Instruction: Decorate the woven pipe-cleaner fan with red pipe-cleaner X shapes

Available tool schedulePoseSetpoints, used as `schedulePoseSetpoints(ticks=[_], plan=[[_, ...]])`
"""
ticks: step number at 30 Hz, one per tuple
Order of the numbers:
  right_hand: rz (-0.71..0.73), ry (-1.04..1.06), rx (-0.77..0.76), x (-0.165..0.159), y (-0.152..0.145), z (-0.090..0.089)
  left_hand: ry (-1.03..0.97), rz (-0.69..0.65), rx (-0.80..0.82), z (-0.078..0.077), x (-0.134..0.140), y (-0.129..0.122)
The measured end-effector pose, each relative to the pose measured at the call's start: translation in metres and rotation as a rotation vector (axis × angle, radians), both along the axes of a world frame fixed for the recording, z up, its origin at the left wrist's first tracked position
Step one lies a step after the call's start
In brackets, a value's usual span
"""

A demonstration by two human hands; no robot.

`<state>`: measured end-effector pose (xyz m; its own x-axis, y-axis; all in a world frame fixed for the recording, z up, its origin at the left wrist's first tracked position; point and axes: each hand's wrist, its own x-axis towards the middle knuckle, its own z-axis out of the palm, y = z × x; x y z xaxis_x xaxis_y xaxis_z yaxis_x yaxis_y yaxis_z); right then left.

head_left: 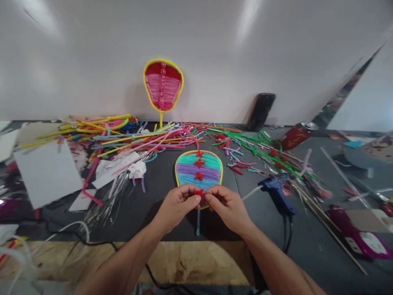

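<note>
A fan-shaped paddle (pixel 184 169) wrapped in teal, purple and blue pipe cleaner lies on the dark table, edged in yellow with a blue handle (pixel 198 223) toward me. Down its middle runs a row of small red pipe-cleaner crosses (pixel 199 163). Over the paddle's lower part, my left hand (pixel 178 204) and my right hand (pixel 229 206) pinch another red pipe-cleaner cross (pixel 200 195) between thumbs and fingers. Whether that cross touches the paddle, I cannot tell. My hands hide the paddle's lower edges.
A pink-and-red paddle (pixel 172 84) stands against the white wall. Heaped pipe cleaners (pixel 147 137) spread along the back. On the right are a blue glue gun (pixel 278 192), a phone (pixel 260 110), a red can (pixel 297 135) and a purple device (pixel 356 235). White paper (pixel 47 172) lies left.
</note>
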<state>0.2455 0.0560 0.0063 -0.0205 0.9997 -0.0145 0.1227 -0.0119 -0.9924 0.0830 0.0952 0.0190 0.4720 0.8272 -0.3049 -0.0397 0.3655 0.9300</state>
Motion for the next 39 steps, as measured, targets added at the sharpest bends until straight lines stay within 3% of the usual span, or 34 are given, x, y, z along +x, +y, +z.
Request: schedulePoseSetpoints(ticks=[22,33,35,39], plan=[[0.014,-0.192,0.105,-0.001,-0.002,-0.002,0.115,0.021,0.109,0.003,0.001,0.001],[0.003,-0.272,0.134,-0.003,-0.002,-0.003,0.439,0.033,0.516,-0.008,-0.002,-0.005],[0.010,-0.248,0.116,-0.001,-0.001,-0.002,0.394,0.028,0.462,-0.008,-0.002,-0.004],[0.026,-0.033,0.017,0.004,0.000,-0.001,0.192,0.022,0.202,-0.004,-0.001,-0.002]])
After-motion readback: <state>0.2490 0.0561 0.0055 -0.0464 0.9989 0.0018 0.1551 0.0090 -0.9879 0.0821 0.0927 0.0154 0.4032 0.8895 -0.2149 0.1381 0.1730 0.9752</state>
